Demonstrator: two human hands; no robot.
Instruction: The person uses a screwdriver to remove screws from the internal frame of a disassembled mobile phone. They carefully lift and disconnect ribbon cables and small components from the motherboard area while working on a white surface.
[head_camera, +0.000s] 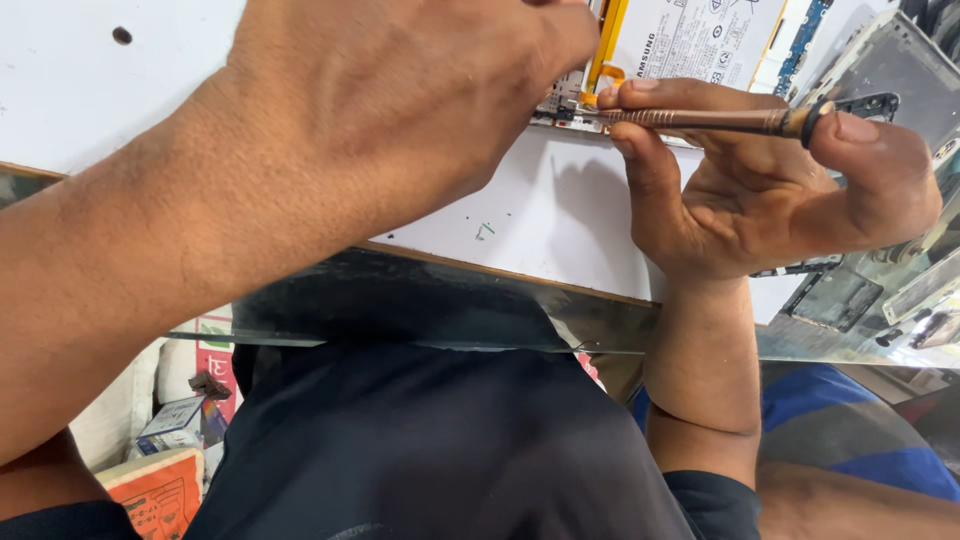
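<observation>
- Screwdriver (700, 119), copper-coloured, is held level over the white table (540, 215), tip at the opened device (690, 40).
- Right hand (760, 190): fingers are clenched around the shaft, one fingertip capping its end.
- Left hand (400, 90): pressed on the device; finger state cannot be told.

Bright, even light; soft shadows on the white tabletop (540, 215); the near left hand (400, 90) slightly blurred.
</observation>
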